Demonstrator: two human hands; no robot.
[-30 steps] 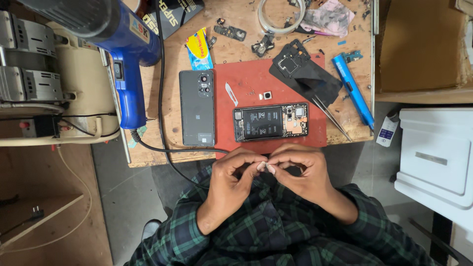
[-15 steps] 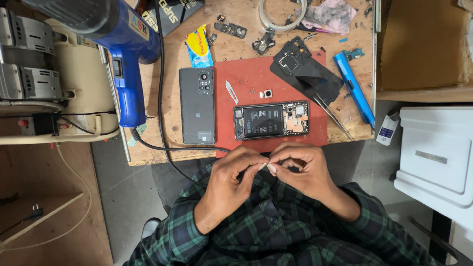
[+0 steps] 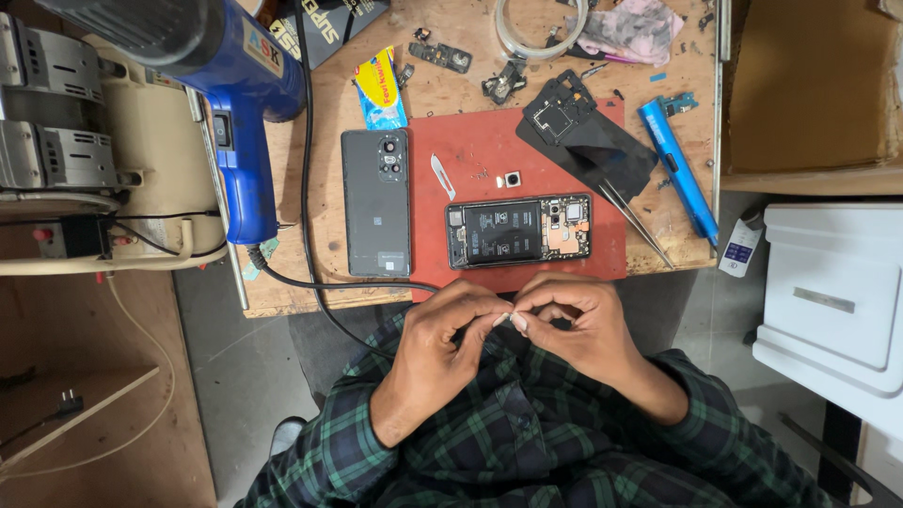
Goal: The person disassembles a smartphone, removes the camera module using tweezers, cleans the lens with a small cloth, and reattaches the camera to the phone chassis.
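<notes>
Both hands, left hand (image 3: 442, 343) and right hand (image 3: 578, 325), pinch closed on a tiny part (image 3: 514, 320), apparently adhesive, just off the worktop's (image 3: 658, 113) near edge, below the opened phone (image 3: 519, 230); work it with fingertips only, braced together.

Left hand (image 3: 442, 343): raised before chest, back of hand toward camera, fingers curled, thumb and forefinger tips pinched together at centre. Right hand (image 3: 578, 325): mirrored pose, knuckles up, fingers bent inward, thumb and forefinger tips meeting those of left hand. Fingertips of both hands touching. Whether anything is pinched between them: too small to tell. Wrists slightly flexed. Forearms in dark green plaid sleeves, converging from either side, elbows out.
</notes>
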